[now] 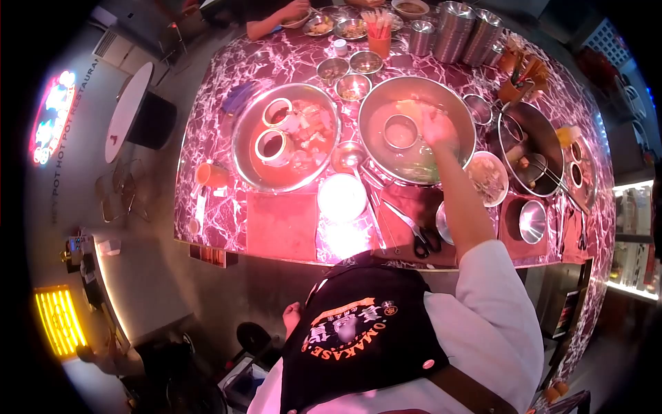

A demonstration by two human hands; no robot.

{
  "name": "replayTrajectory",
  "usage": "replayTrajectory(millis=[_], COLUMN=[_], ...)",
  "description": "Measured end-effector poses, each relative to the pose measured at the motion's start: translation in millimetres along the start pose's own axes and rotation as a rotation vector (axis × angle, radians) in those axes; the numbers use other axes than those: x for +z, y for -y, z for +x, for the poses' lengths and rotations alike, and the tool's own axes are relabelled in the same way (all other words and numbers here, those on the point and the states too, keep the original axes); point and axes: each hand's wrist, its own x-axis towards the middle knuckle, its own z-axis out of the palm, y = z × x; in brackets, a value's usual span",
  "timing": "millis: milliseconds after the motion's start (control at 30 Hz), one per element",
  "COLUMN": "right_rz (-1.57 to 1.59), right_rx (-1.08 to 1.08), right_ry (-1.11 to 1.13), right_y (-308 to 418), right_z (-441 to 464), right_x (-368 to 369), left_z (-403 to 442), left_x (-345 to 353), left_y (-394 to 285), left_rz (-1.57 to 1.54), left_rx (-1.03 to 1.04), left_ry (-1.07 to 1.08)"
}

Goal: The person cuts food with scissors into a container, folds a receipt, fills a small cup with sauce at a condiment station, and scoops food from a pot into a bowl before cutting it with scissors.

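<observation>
My right hand point(438, 128) reaches over a wide metal pot point(363, 141) of pale, cloudy liquid. Its fingers look drawn together and point down; glare hides what is in them. Just left of it, a small round metal bowl point(400, 132) sits in the liquid. My left hand point(292, 315) hangs low beside the dark apron point(358, 345), away from the table, its fingers mostly out of sight. Left of the pale pot stands another metal pot point(238, 141) with reddish liquid, food pieces and two round containers point(274, 146).
Scissors point(419, 236), a ladle point(350, 156) and a bright white plate point(342, 198) lie near the front edge. At right are a bowl of food point(487, 178) and a dark pan point(534, 141) with a strainer. Stacked metal cups point(455, 33) stand behind. Another person's arm point(269, 23) rests at the far side.
</observation>
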Motion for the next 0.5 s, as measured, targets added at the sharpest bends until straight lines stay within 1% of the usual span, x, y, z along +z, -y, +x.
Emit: replayTrajectory(millis=[33,100,167,233,267,300,333,400,433,467,500], right_rz=[0.089,0.177,0.166,0.219,0.27,0.27,0.18,0.083,0.152,0.222,0.224], right_rx=[-0.032,-0.065,0.236,0.282,0.323,0.32,0.204,0.107,0.237,0.364,0.359], right_ry=[-0.124,-0.249,0.323,0.311,0.3,0.299,0.222,0.15,0.265,0.382,0.382], right_y=[-1,-17,-63,-58,-52,-48,-45,-46,-38,-30,-22], right_z=[-9,0,6,10,13,11,0,-14,-3,4,-2], right_x=[-2,5,35,27,25,27,30,24,18,14,9], left_z=[-7,-16,-13,-13,-13,-8,-5,-3,-2,0,-2], left_x=[1,9,7,9,10,9,10,13,21,11,15], left_y=[-10,-25,-20,-16,-15,-6,2,17,11,-3,-10], left_rz=[-0.007,-0.058,-0.012,0.08,0.077,0.021,-0.034,0.016,0.048,-0.116,-0.12], left_rx=[0.002,-0.111,-0.155,-0.205,-0.202,-0.184,-0.168,-0.173,-0.163,-0.224,-0.221], left_ry=[-0.012,-0.076,-0.056,-0.061,-0.061,-0.025,0.012,0.05,0.086,0.288,0.287])
